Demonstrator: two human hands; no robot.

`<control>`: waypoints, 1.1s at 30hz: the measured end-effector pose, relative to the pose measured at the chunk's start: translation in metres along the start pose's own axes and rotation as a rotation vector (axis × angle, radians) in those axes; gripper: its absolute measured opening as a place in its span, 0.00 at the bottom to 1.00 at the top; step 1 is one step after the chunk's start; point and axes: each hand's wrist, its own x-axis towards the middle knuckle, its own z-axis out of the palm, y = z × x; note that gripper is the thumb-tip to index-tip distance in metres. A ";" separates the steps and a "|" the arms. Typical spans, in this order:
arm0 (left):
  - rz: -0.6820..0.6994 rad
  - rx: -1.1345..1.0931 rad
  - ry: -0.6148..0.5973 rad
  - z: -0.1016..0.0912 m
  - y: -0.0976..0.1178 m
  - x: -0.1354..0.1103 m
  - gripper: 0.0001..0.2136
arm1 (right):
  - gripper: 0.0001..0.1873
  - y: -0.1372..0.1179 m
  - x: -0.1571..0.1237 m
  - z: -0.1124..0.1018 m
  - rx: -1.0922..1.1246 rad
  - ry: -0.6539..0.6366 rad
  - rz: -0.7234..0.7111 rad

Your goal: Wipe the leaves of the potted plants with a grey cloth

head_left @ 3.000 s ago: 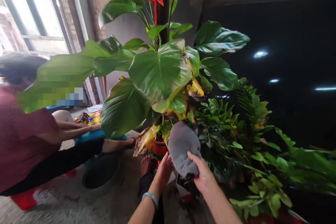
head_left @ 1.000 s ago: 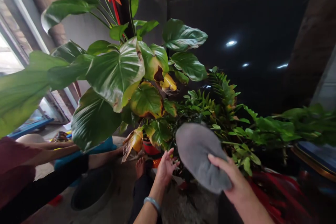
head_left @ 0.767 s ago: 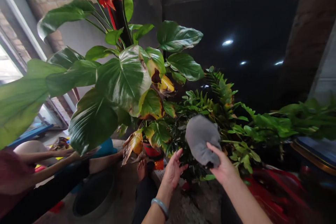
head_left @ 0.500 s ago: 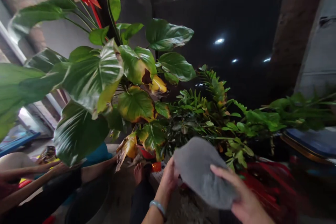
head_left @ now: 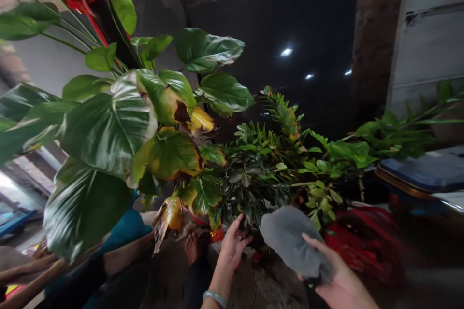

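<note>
A soft, rounded grey cloth piece (head_left: 290, 239) hangs in front of the plants, its far end tipped up to the left. My right hand (head_left: 335, 273) grips it at the near right edge, thumb on top and the other fingers underneath, mostly hidden. To its left, my left hand (head_left: 234, 244) is empty with the fingers apart, close to the dark lower leaves. A pale bracelet (head_left: 214, 298) circles my left wrist. Whether the cloth is folded or sewn into a shape, I cannot tell.
A large leafy plant (head_left: 108, 125) with yellowing leaves fills the left. Smaller green plants (head_left: 268, 154) stand ahead. A red bag (head_left: 366, 241) and a blue-topped box (head_left: 424, 169) are on the right. Another person's arms (head_left: 32, 275) reach in at lower left.
My left hand has let go of the grey cloth piece and opened. The cloth stays in my right hand, a little lower and farther right. The view has turned slightly right.
</note>
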 end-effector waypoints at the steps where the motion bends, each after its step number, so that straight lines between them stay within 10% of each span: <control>1: -0.007 -0.005 0.000 0.001 0.000 0.000 0.16 | 0.14 -0.010 -0.005 0.007 0.004 -0.038 -0.042; 7: -0.074 -0.028 -0.060 0.021 0.002 -0.010 0.13 | 0.12 -0.070 0.011 0.071 0.159 -0.101 -0.225; 14: -0.063 -0.037 0.004 0.021 0.006 -0.017 0.13 | 0.09 0.001 0.008 0.023 0.141 0.131 0.045; 21: -0.026 -0.015 0.037 0.034 0.002 -0.017 0.16 | 0.14 -0.043 -0.016 0.068 0.104 -0.293 -0.153; 24: -0.024 -0.003 0.055 0.039 0.003 -0.019 0.16 | 0.10 -0.053 0.005 0.092 0.111 -0.274 -0.204; 30: -0.002 0.011 0.045 0.037 0.007 -0.019 0.13 | 0.15 0.009 0.011 0.044 0.034 0.043 0.093; 33: 0.008 0.001 0.082 0.038 0.005 -0.017 0.12 | 0.13 0.010 -0.008 0.030 0.029 -0.007 0.110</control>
